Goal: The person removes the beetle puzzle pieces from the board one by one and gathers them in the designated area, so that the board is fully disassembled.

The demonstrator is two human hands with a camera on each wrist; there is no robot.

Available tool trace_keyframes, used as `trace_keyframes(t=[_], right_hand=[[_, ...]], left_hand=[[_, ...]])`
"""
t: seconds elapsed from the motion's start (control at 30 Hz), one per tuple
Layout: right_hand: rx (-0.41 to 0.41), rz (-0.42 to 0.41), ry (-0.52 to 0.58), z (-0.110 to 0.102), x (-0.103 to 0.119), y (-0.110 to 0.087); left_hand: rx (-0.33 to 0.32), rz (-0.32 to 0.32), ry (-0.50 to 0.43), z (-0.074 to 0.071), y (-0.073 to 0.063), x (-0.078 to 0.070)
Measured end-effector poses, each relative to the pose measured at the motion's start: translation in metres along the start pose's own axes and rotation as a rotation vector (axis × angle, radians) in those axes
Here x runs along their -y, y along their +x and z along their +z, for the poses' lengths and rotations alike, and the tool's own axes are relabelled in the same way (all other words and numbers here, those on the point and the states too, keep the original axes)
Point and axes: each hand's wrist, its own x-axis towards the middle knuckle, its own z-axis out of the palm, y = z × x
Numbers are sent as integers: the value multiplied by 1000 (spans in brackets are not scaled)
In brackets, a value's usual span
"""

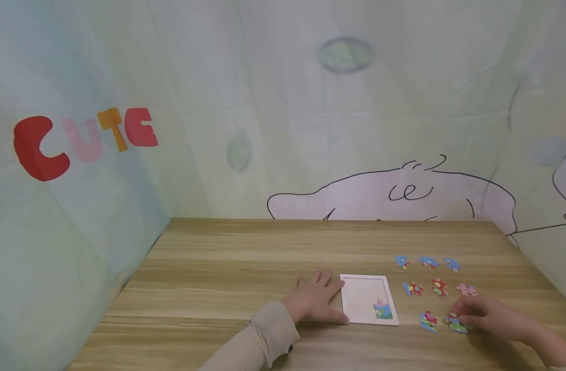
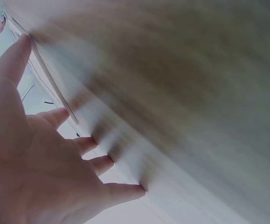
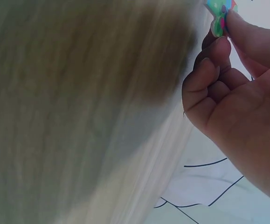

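My left hand point(image 1: 314, 298) lies with fingers spread beside a white-framed puzzle board point(image 1: 360, 293); its thumb and index fingertip touch the board's left edge. In the board's lower right corner sits one jigsaw piece point(image 1: 382, 310), blue and green with a pink knob. Between thumb and fingers, my right hand point(image 1: 491, 315) pinches another jigsaw piece point(image 1: 458, 324), green and blue with some red. The right wrist view shows that piece point(image 3: 217, 23) at the fingertips, with the other fingers curled in. Just left of it lies a red, green and blue piece point(image 1: 428, 321).
Behind the right hand, loose pieces lie in rows: blue ones at the back, including a middle blue piece point(image 1: 428, 262), then a red piece point(image 1: 440, 287) and a pink piece point(image 1: 466, 289). The wooden table point(image 1: 218, 268) ends against a printed cloth backdrop point(image 1: 283, 129).
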Motion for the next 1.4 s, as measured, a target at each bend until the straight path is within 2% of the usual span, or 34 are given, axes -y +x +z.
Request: trace_keyframes(t=[0.1,0.27,0.47,0.7,0.87,1.17,1.4], right_hand=[[4,22,-13,0,-1,0],[-8,11,-27,0,-1,0],[-26,62,-66,1,1,0],[-59,10,-89,5,-1,-2],[-23,72,-57,2,1,-1],[-6,93,1,-2,7,2],[-11,195,7,-7,17,8]], left_hand=[[2,4,3,1,1,1],[10,-3,-8,1,1,1],[13,-4,-13,1,1,1],[13,-3,-18,1,2,1],[16,-5,-8,1,2,1],[13,-2,5,2,2,2],[12,-4,1,1,1,1]])
